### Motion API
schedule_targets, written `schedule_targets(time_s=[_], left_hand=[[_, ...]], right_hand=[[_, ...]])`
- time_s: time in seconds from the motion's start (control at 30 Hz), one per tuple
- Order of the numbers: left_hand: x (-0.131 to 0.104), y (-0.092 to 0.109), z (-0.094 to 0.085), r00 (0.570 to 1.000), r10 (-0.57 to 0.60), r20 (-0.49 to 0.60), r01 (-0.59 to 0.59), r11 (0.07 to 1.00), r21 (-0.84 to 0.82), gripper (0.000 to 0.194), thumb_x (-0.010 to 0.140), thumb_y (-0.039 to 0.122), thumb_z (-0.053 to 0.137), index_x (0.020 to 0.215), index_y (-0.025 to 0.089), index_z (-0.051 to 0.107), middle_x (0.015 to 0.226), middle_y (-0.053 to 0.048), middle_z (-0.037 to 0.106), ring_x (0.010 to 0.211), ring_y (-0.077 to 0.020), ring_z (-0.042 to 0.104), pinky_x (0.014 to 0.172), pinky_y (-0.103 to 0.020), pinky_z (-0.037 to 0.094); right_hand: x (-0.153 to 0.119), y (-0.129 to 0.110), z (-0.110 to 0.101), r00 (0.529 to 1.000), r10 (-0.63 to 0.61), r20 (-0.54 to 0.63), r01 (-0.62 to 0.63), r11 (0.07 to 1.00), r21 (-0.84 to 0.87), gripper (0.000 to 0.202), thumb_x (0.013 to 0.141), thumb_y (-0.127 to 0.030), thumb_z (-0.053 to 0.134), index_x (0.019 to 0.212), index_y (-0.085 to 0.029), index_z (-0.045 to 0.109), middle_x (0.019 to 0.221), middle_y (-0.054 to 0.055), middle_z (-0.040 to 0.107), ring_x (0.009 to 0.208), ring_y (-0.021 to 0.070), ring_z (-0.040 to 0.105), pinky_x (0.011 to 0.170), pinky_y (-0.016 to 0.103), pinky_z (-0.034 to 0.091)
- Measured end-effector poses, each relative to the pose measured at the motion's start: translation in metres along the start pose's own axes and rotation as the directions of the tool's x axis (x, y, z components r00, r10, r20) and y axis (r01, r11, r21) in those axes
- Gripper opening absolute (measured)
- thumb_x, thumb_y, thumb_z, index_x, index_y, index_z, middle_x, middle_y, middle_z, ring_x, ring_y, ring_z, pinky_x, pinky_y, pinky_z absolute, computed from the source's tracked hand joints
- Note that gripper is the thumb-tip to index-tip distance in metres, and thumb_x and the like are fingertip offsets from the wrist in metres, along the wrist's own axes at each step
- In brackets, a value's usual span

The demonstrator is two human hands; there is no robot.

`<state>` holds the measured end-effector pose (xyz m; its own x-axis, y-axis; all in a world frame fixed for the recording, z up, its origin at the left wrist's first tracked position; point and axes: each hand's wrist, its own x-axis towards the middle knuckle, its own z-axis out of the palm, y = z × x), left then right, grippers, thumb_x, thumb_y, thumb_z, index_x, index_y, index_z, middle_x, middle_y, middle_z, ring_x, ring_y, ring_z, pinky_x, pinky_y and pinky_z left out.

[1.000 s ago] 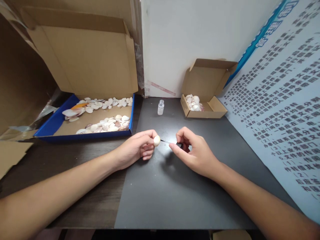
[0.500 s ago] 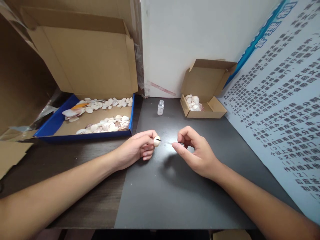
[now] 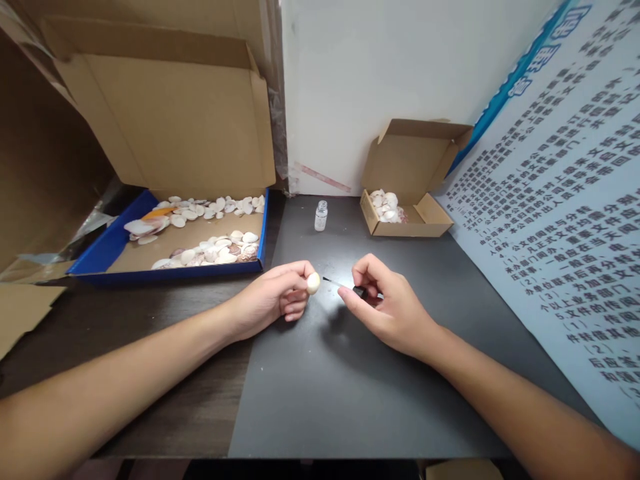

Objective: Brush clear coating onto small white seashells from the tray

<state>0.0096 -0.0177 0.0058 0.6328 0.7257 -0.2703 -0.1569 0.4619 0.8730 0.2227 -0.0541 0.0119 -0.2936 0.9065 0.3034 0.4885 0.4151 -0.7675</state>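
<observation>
Between the thumb and fingers of my left hand (image 3: pixel 280 291) is a small cream seashell (image 3: pixel 313 283), its rounded face turned to the right. My right hand (image 3: pixel 387 300) pinches the black cap of a small applicator brush (image 3: pixel 359 291). Its thin stem points left, and the dark bristle tip stops a little short of the shell, apart from it. Beyond both hands stands a small uncapped glass bottle (image 3: pixel 321 217) with a printed label, upright on the dark grey mat (image 3: pixel 370 407).
At the left, an open blue-sided cardboard box (image 3: pixel 165 273) holds many pale shells (image 3: pixel 215 250) in two groups. A smaller open cardboard box (image 3: pixel 413 230) with white shells (image 3: pixel 386 205) stands at the back right. A printed sheet (image 3: pixel 560 200) slopes along the right side.
The brush has drawn back to the right, its tip leaving the shell. My right hand has turned slightly, and more of the black cap shows. My left hand stays in place.
</observation>
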Motion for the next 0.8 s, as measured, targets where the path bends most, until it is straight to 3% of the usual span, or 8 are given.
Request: schedule_targets(time_s=[0.17,0.33,0.5,0.7,0.8], left_hand=[[-0.0003,0.0004,-0.0002,1.0,-0.004,-0.003,0.004,1.0,0.005,0.007,0.08,0.018,0.056,0.077,0.019,0.05,0.054,0.009,0.028,0.047,-0.007,0.024,0.045,-0.018,0.028],[0.0002,0.0006,0.0002,1.0,-0.004,-0.002,0.004,1.0,0.014,0.007,0.081,0.019,0.055,0.076,0.019,0.049,0.054,0.009,0.029,0.047,-0.0072,0.024,0.045,-0.018,0.028],[-0.0005,0.0003,0.0006,1.0,-0.006,-0.001,0.006,1.0,0.011,0.01,0.079,0.02,0.058,0.076,0.019,0.049,0.054,0.009,0.028,0.047,-0.0071,0.024,0.045,-0.018,0.027],[0.0004,-0.0001,-0.0008,1.0,-0.003,0.005,0.003,1.0,0.014,0.008,0.08,0.02,0.056,0.076,0.019,0.05,0.053,0.009,0.026,0.047,-0.0074,0.024,0.045,-0.019,0.028],[0.0007,-0.0002,-0.0002,1.0,-0.007,-0.004,0.007,1.0,0.011,0.009,0.08,0.02,0.058,0.076,0.019,0.049,0.053,0.009,0.027,0.047,-0.0073,0.024,0.045,-0.019,0.028]], right_hand=[[0.0,0.0002,-0.0005,0.999,0.01,0.052,-0.015,0.996,0.09,0.02,0.092,-0.031,0.06,0.084,-0.024,0.043,0.066,-0.007,0.042,0.055,0.0105,0.04,0.053,0.024,0.034],[-0.001,0.0003,-0.0003,0.999,0.028,0.021,-0.027,0.999,-0.03,0.023,0.088,-0.027,0.064,0.082,-0.024,0.042,0.059,-0.01,0.034,0.051,0.0099,0.033,0.05,0.024,0.028],[-0.0012,0.0013,-0.0003,0.999,0.004,0.051,-0.009,0.995,0.104,0.016,0.093,-0.03,0.057,0.086,-0.023,0.045,0.066,-0.006,0.044,0.056,0.0113,0.042,0.054,0.024,0.035],[0.0,0.0009,0.0003,1.0,0.024,0.003,-0.024,1.0,-0.017,0.019,0.089,-0.027,0.063,0.084,-0.023,0.045,0.061,-0.009,0.036,0.053,0.0103,0.034,0.051,0.024,0.03],[-0.0001,0.0009,0.0003,1.0,0.004,0.027,-0.006,0.997,0.075,0.015,0.092,-0.029,0.059,0.086,-0.023,0.046,0.065,-0.007,0.042,0.056,0.011,0.04,0.053,0.024,0.034]])
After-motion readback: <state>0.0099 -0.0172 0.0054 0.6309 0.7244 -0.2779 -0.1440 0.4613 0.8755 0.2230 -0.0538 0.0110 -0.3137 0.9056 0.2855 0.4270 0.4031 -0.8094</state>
